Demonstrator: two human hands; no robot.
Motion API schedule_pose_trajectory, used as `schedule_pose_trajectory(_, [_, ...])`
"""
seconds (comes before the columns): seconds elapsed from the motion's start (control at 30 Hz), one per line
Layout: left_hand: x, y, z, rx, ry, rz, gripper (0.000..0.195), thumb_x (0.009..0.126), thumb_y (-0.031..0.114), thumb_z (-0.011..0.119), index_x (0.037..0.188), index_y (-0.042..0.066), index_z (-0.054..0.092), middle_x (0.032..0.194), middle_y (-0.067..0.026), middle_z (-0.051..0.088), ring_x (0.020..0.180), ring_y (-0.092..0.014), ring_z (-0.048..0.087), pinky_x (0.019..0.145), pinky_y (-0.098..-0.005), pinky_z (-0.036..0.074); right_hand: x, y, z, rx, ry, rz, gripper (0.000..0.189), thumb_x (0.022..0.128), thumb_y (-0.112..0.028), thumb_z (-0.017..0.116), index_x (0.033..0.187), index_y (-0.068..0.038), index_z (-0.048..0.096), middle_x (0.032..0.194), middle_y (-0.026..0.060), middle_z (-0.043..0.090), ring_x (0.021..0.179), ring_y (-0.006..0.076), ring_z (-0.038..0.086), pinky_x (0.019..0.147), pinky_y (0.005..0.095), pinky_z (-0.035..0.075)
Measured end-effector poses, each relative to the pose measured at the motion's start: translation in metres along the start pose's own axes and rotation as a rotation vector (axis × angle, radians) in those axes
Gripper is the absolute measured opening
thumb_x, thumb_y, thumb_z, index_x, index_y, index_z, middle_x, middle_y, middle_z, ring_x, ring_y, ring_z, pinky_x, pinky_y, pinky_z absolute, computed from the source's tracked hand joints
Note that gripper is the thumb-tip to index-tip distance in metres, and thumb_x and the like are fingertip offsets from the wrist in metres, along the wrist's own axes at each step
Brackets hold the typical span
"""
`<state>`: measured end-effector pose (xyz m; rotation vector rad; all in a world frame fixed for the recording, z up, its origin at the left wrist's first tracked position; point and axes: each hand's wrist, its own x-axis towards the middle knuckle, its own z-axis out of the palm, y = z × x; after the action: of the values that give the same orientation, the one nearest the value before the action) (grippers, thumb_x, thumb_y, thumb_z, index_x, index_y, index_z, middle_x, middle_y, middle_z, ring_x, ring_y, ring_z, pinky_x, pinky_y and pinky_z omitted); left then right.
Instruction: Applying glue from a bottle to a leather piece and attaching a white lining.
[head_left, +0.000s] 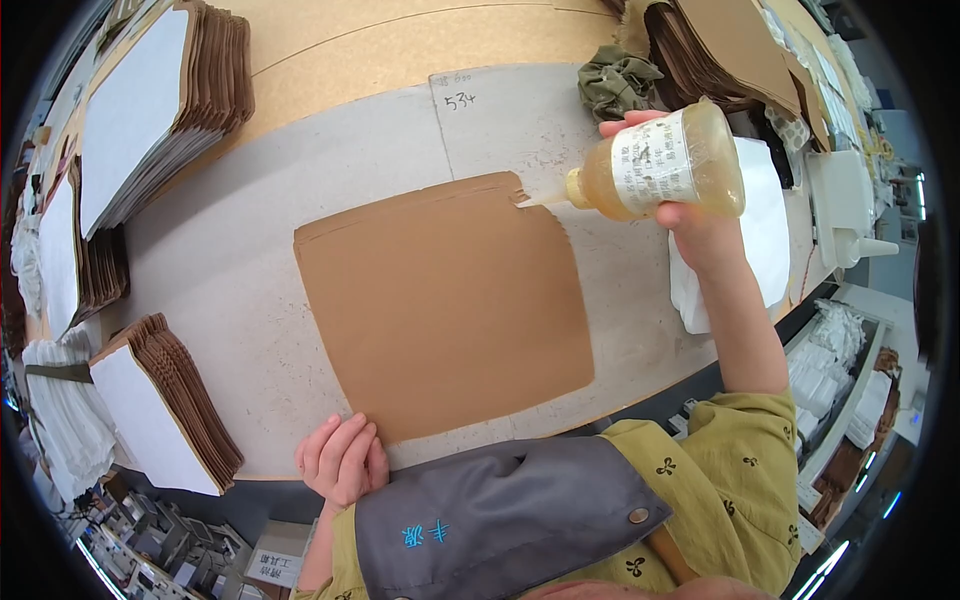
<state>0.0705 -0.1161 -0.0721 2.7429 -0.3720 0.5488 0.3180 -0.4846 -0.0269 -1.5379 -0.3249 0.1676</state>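
Observation:
A brown fabric panel (450, 307) lies flat before me, with a notched upper right corner and a folded-looking strip along its top edge. My right hand (705, 232) grips a clear plastic squeeze bottle (716, 157) of amber liquid, tilted nearly sideways. Its yellow-collared thin nozzle (551, 199) points left, with the tip at the notch; whether it touches the cloth is unclear. At the panel's lower left corner rests my left hand (341, 457), its fingers curled. The thumb is hidden, so whether it pinches the cloth does not show.
Stacks of brown and white pieces (165, 112) line the left side, with a lower stack (165, 412) near the front edge. A crumpled green cloth (615, 81) and brown pieces (720, 45) sit back right. White sheets (761, 225) lie under my right forearm. A grey board (225, 337) covers the table.

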Motion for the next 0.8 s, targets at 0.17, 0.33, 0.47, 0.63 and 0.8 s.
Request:
schedule_pose_trajectory(0.17, [0.003,0.001,-0.001,0.005,-0.01,0.001,0.012,0.081,0.013,0.07,0.092,0.011,0.075,0.102,-0.0016,0.074,0.1,-0.023,0.066,0.085,-0.0324,0.046,-0.003,0.0,-0.008,0.013,0.001,0.005,0.082,0.067,-0.032,0.094,0.132,-0.003,0.054,0.129,0.012,0.062,0.123,0.0294,0.062,0.1,0.044,0.056])
schedule_pose_trajectory(0.33, [0.001,0.0,0.001,0.003,-0.006,0.007,0.012,0.081,0.013,0.07,0.092,0.011,0.075,0.102,-0.0018,0.074,0.1,-0.023,0.066,0.085,-0.0324,0.046,-0.005,0.001,-0.011,0.037,-0.02,-0.003,0.081,0.066,-0.032,0.094,0.131,-0.004,0.054,0.127,0.0114,0.063,0.124,0.0302,0.061,0.1,0.0444,0.056])
schedule_pose_trajectory(0.47, [0.002,0.001,0.0,0.011,-0.01,0.007,0.013,0.081,0.012,0.07,0.093,0.011,0.075,0.101,-0.0021,0.074,0.099,-0.024,0.066,0.085,-0.0323,0.046,-0.008,0.002,-0.015,0.006,-0.031,-0.011,0.08,0.067,-0.031,0.094,0.131,-0.004,0.054,0.128,0.0116,0.062,0.124,0.031,0.061,0.101,0.045,0.056])
schedule_pose_trajectory(0.63, [0.002,0.001,0.0,0.009,-0.008,0.007,0.013,0.081,0.012,0.07,0.093,0.011,0.075,0.101,-0.0022,0.074,0.099,-0.024,0.066,0.084,-0.0325,0.046,-0.02,0.0,-0.021,0.065,0.028,0.033,0.078,0.069,-0.027,0.093,0.131,-0.003,0.054,0.127,0.0123,0.063,0.123,0.0319,0.061,0.102,0.047,0.054])
schedule_pose_trajectory(0.8, [0.003,0.001,-0.001,0.009,-0.019,0.015,0.014,0.08,0.011,0.07,0.093,0.011,0.075,0.101,-0.0024,0.074,0.099,-0.024,0.066,0.084,-0.0325,0.046,-0.018,-0.002,-0.018,0.035,0.025,0.023,0.079,0.068,-0.029,0.093,0.131,-0.001,0.054,0.127,0.0129,0.063,0.121,0.0299,0.063,0.102,0.045,0.055])
